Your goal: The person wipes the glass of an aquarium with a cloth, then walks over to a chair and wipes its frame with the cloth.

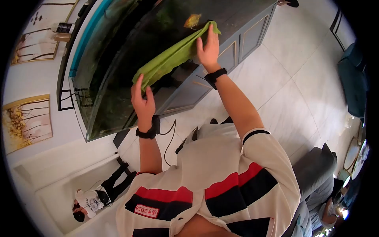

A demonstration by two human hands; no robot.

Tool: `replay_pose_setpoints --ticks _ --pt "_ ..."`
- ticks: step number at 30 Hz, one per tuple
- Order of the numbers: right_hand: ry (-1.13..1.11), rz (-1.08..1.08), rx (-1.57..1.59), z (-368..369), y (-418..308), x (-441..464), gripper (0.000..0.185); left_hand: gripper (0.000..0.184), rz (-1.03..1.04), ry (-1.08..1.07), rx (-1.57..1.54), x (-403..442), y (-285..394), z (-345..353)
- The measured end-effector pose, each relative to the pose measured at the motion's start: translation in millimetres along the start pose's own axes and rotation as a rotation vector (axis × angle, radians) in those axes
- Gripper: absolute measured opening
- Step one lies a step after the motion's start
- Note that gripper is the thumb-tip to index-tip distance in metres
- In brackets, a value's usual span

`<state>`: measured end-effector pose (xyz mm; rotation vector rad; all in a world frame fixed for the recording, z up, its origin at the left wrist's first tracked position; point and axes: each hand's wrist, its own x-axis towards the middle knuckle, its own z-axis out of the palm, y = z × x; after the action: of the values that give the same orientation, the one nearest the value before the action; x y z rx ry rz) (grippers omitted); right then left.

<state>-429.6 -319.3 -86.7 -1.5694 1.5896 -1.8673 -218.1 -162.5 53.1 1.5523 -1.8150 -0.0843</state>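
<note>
A green cloth (169, 61) is stretched slantwise across the dark glass of a fish tank (114, 59). Its lower left end is held by my left hand (143, 103), with the fingertips on the cloth and the thumb at its edge. My right hand (209, 51) holds the upper right end, fingers up along the cloth and thumb apart. Each wrist wears a black band. Just above the cloth near my right hand, an orange-yellow fish (192, 21) shows behind the glass.
Below the tank is a grey cabinet (189, 94) with gold trim. A black cable (170, 144) hangs near my left forearm. Pale floor tiles (292, 94) lie to the right, with a grey sofa (314, 170). A person (92, 199) in a white shirt is at lower left, another (329, 213) at lower right.
</note>
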Motion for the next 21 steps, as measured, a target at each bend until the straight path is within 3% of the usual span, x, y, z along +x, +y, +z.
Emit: replay_pose_setpoints --ticks 3,9,14,18,21 --pt "-0.001 0.039 -0.026 -0.2 22.3 -8.6 0.069 0.043 -0.009 -0.117 0.017 7.4 8.8 15.4" --pt "0.006 -0.029 0.118 3.8 -7.5 1.6 0.074 0.047 -0.068 -0.026 0.042 11.0 27.2 24.2" --pt "-0.024 -0.266 0.304 8.5 -68.9 22.7 0.074 0.048 -0.075 0.106 0.056 4.0 18.6 18.5" --pt "-0.248 -0.472 0.360 3.4 -109.7 10.5 0.064 0.048 -0.129 0.187 0.043 -1.2 18.7 13.0" --pt "-0.283 -0.516 0.331 4.4 -111.0 6.7 0.061 0.048 -0.142 0.202 0.011 -1.9 22.9 10.3"
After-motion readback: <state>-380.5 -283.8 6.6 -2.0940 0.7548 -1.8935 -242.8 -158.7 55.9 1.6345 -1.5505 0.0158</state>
